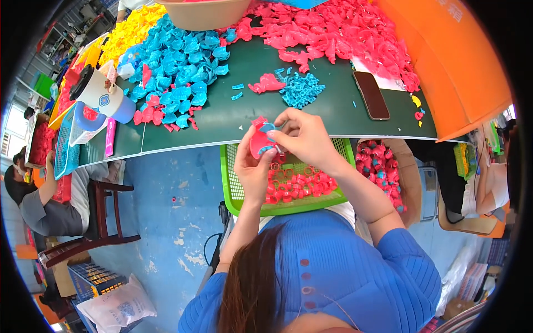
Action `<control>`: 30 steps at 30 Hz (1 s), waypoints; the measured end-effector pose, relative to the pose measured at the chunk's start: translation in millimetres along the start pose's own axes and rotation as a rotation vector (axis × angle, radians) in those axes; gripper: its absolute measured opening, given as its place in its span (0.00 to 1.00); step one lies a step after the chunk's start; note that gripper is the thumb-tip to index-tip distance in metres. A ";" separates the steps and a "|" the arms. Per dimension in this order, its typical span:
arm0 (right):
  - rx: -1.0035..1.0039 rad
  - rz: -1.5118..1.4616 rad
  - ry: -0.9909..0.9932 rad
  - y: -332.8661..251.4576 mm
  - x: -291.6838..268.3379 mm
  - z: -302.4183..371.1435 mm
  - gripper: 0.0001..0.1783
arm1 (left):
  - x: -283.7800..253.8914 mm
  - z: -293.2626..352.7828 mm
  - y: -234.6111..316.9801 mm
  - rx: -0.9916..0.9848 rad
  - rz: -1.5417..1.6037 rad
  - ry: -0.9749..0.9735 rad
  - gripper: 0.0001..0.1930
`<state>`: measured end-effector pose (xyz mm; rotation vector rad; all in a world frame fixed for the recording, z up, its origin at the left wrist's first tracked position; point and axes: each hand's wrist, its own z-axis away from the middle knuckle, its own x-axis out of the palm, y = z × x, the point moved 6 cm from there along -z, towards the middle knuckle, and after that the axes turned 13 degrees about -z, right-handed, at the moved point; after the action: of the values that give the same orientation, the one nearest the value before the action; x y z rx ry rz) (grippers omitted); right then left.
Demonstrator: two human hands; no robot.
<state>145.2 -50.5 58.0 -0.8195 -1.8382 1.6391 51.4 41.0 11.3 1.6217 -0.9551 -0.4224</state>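
Note:
Over the near edge of the green table, my left hand grips a red-pink plastic piece with its thumb and fingers. My right hand meets it from the right, thumb and fingers closed on a small blue plastic part set against the red piece. Just below both hands, a green basket on my lap holds many small red plastic rings. On the table beyond lie a heap of tiny blue parts and one loose red piece.
Piles of blue shells, yellow pieces and red pieces cover the table's far side. A phone lies right, beside an orange box. A mug stands left. Another person sits at left.

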 end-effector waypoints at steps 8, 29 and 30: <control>-0.237 0.644 -0.141 0.9 -21.9 -116.1 0.18 | -32.9 -22.0 -19.5 -0.136 0.190 0.026 0.26; -0.094 1.059 -0.066 29.1 23.2 -68.9 0.26 | -53.5 -34.0 -20.9 -0.190 0.373 -0.029 0.24; -0.118 1.093 -0.045 21.4 19.6 -64.6 0.26 | -53.3 -33.3 -22.1 -0.203 0.390 -0.053 0.24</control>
<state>181.6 8.7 44.2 -2.0927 -1.5752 2.1314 50.9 103.7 -11.2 1.2117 -1.1978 -0.2829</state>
